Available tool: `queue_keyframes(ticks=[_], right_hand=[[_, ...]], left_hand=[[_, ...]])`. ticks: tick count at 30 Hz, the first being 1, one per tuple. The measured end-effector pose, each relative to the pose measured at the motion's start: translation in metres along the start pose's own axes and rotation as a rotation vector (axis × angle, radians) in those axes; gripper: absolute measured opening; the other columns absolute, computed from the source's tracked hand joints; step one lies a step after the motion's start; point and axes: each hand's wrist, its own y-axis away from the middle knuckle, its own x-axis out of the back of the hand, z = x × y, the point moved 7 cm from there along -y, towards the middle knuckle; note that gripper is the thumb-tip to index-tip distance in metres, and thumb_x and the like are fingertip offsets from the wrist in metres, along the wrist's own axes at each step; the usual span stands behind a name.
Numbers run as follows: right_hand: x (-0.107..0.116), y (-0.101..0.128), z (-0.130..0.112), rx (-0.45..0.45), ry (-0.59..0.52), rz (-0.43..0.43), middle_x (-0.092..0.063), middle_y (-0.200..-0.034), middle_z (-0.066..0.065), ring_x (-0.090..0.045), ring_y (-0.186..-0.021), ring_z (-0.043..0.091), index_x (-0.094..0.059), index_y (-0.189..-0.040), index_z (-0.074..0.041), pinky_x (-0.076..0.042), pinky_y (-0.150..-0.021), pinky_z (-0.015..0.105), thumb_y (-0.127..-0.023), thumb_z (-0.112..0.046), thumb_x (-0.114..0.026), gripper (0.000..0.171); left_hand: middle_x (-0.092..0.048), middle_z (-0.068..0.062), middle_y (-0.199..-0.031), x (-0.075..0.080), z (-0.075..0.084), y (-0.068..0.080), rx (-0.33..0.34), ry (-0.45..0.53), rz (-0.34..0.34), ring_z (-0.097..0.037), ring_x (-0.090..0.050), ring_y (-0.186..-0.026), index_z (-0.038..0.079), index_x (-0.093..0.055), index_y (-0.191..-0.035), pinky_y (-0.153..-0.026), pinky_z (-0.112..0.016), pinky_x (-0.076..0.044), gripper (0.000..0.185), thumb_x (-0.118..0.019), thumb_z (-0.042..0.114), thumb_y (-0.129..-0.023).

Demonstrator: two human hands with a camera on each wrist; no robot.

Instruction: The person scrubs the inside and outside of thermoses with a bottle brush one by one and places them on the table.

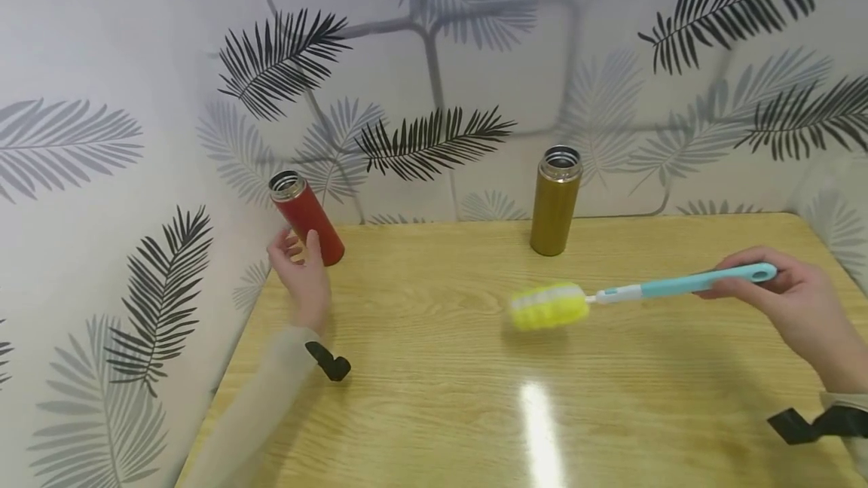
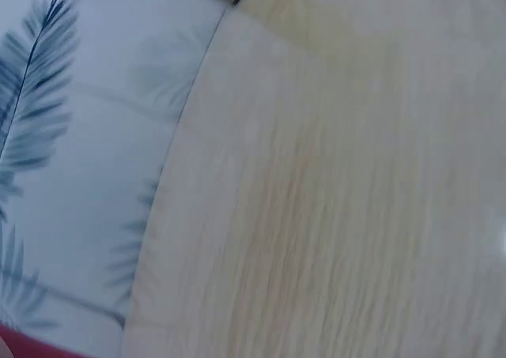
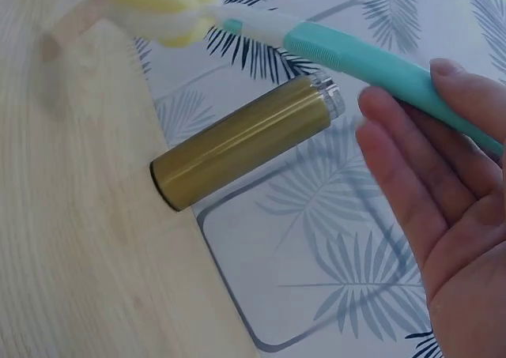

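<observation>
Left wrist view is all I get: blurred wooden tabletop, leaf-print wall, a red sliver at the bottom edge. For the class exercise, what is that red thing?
Observer: A red flask, lidless, at the back left corner of the table. The left hand is at its base, thumb against it.
Operator: Is the other hand busy?
Observer: The right hand holds a bottle brush by its teal handle, with the yellow sponge head pointing left.
Operator: Anything else standing there?
Observer: A gold flask, upright and open, behind the brush head.
</observation>
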Motion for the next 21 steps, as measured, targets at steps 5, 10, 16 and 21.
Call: queue_keyframes(ticks=[5, 10, 16, 21], right_hand=[[0.005, -0.002, -0.006, 0.033, 0.007, 0.062, -0.080, -0.100, -0.009, -0.073, -0.091, 0.004, -0.068, -0.111, 0.009, -0.054, -0.082, 0.012, -0.099, 0.007, -0.064, 0.013], [0.009, -0.003, -0.012, 0.082, -0.059, 0.078, -0.080, -0.101, -0.005, -0.073, -0.098, 0.003, -0.067, -0.110, 0.013, -0.054, -0.082, 0.012, -0.099, 0.009, -0.062, 0.012], [0.009, -0.006, -0.024, 0.220, -0.349, 0.043, -0.080, -0.103, 0.008, -0.075, -0.094, 0.015, -0.064, -0.111, 0.021, -0.059, -0.082, 0.022, -0.099, 0.018, -0.053, 0.016], [0.010, -0.009, -0.034, 0.316, -0.526, 0.008, -0.078, -0.104, 0.017, -0.076, -0.097, 0.022, -0.059, -0.110, 0.027, -0.061, -0.080, 0.029, -0.098, 0.025, -0.046, 0.018]], left_hand=[[-0.051, -0.004, -0.119, -0.023, 0.022, 0.029, -0.122, 0.013, -0.142, -0.011, -0.049, -0.099, -0.001, -0.051, -0.136, -0.082, -0.022, -0.041, 0.031, -0.056, 0.005, -0.106], [-0.056, -0.009, -0.126, -0.054, 0.032, 0.050, -0.171, -0.058, -0.384, -0.021, -0.055, -0.105, 0.003, -0.061, -0.134, -0.092, -0.039, -0.047, 0.030, -0.062, 0.012, -0.105], [-0.064, -0.015, -0.131, -0.099, 0.032, 0.075, -0.186, -0.084, -0.632, -0.029, -0.060, -0.113, 0.005, -0.066, -0.134, -0.102, -0.059, -0.045, 0.035, -0.067, 0.022, -0.104], [-0.066, -0.016, -0.130, -0.128, 0.037, 0.096, -0.168, -0.067, -0.743, -0.030, -0.063, -0.113, 0.008, -0.065, -0.135, -0.103, -0.058, -0.046, 0.036, -0.070, 0.022, -0.102]])
